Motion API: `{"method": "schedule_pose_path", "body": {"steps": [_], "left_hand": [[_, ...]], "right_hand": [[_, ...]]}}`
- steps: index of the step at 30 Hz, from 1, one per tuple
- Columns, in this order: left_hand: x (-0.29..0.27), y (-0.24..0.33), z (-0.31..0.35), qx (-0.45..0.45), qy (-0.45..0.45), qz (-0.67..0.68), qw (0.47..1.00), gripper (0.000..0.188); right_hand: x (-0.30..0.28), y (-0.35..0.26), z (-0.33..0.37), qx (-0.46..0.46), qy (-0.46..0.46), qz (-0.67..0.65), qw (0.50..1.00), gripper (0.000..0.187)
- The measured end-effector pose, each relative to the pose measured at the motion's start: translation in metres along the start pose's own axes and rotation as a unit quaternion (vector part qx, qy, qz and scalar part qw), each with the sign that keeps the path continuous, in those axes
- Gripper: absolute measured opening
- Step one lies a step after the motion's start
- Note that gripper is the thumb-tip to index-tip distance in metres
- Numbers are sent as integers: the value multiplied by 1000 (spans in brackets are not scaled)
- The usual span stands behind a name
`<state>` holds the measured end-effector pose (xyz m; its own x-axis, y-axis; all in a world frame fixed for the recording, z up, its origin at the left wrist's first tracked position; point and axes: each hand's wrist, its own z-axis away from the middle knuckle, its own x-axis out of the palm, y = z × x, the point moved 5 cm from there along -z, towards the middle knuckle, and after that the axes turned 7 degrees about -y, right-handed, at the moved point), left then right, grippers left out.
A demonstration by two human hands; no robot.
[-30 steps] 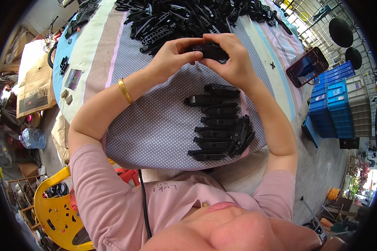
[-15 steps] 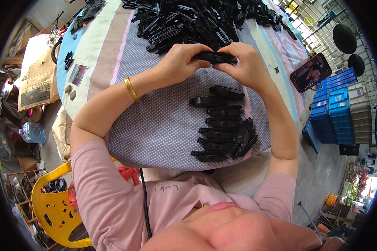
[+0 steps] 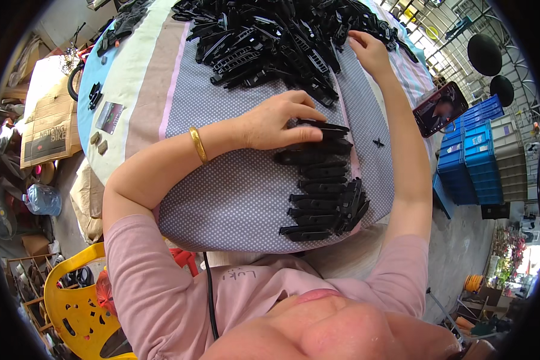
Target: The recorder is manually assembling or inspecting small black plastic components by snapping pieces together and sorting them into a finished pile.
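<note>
The hands have parted since the earlier frame: the left hand (image 3: pixel 276 123) now presses a black plastic strip (image 3: pixel 323 128) onto the top of the stacked row (image 3: pixel 324 186), while the right hand (image 3: pixel 371 53) reaches into the loose pile (image 3: pixel 282 36), its grasp hidden (fingers buried among parts). The row ends near the tabletop (image 3: pixel 234 204) edge; dotted cloth lies bare to its left.

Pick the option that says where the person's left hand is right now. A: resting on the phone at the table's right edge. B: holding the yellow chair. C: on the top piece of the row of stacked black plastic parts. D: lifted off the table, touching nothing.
C: the left hand lies with its fingertips on the top piece of the row of stacked black parts on the dotted cloth.
</note>
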<state>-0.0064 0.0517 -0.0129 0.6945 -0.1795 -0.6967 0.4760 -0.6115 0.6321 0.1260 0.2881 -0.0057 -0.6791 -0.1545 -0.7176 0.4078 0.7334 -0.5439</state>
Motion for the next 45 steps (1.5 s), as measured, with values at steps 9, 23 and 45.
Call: {"method": "schedule_pose_path", "body": {"steps": [9,23,45], "left_hand": [[-56,-34,14,-243,174,-398,867,35],[-46,-38,10,-239,61,-420,873,19],[-24,-26,1,-197,114,448,865,33]], "right_hand": [[51,39,-79,154,-110,317,929,47],[-2,-21,8,65,34,236,969,34],[33,-149,91,-46,-39,-307,950,33]]}}
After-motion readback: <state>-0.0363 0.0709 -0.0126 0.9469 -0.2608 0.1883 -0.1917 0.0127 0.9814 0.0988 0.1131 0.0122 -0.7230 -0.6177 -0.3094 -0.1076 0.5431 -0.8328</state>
